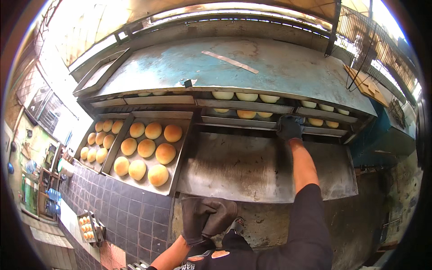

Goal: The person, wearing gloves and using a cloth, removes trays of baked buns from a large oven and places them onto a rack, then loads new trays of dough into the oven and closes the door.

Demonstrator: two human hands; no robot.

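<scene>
My right hand (290, 128), in a dark oven glove, reaches into the open oven (225, 85) and grips the front edge of a lower baking tray (320, 131) holding golden buns (315, 122). The glove hides its fingers. Left of it is another lower baking tray (237, 124), also with browned buns (246, 114). Paler buns (246, 96) show on the upper level. My left hand (208, 218), in a dark brown oven glove, hangs near my body, below the lowered metal oven door (234, 168). The thick glove folds over, so its finger position is unclear.
To the left, two baking trays (173, 183) hold several browned buns (146, 148). An empty tray (101, 72) and a flat strip (230, 62) lie on the blue oven top. Farther left, another tray of buns (86, 227) stands by the dark tiled surface (130, 207).
</scene>
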